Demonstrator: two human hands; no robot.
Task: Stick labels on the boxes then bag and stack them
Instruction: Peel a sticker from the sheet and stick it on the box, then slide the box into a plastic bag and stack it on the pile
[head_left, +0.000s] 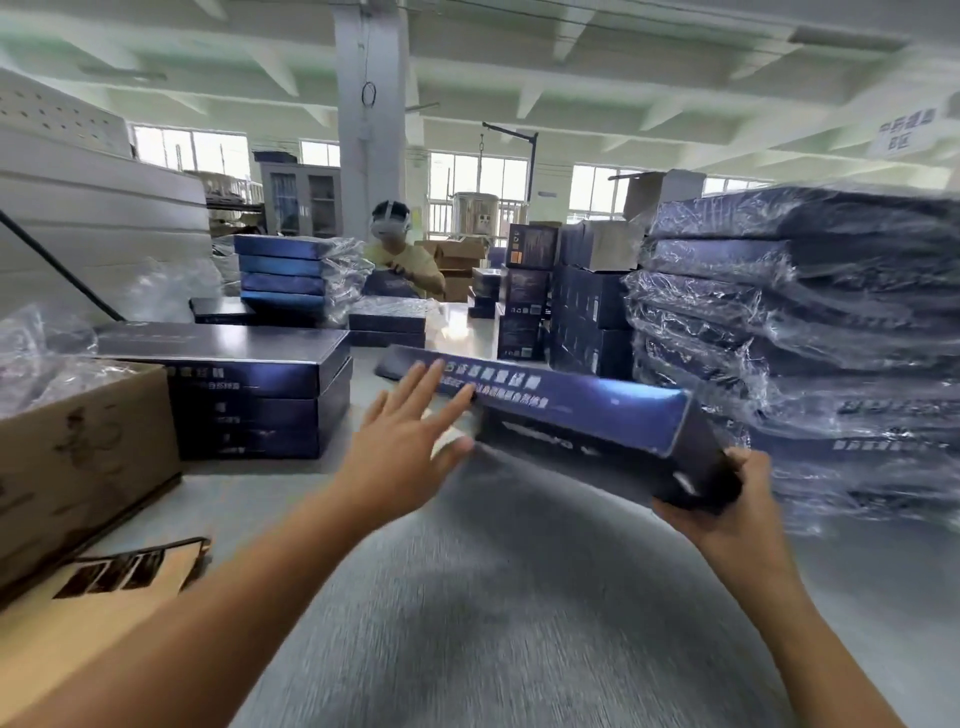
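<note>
From the head view, a long dark-blue box (582, 410) is held tilted above the worktop (519, 597), its far end pointing away to the left and its near end low on the right. The right hand (727, 506) grips that near end, fingers curled under it and thumb on the end face. The left hand (410, 441) is spread flat with straight fingers. Its fingertips lie against the box's long printed side and its thumb is close to the lower edge (motion blur makes the exact contact hard to judge). It grasps nothing.

The worktop is grey and smeared by blur. On its left stands a stack of bare blue boxes (249, 395), just beside a brown cardboard carton (78, 457) with clear plastic bags (41, 343) bunched above it. A tan sheet with dark rectangles (119, 571) lies in front of the carton. On the right rises a tall stack of bagged boxes (805, 332), wrapped in crinkled clear film.

Further back, a smaller bagged stack (296, 275) sits near another person (402, 260) in a yellow top who handles a box. Behind them are a white pillar (369, 104), rows of windows and a beamed ceiling.
</note>
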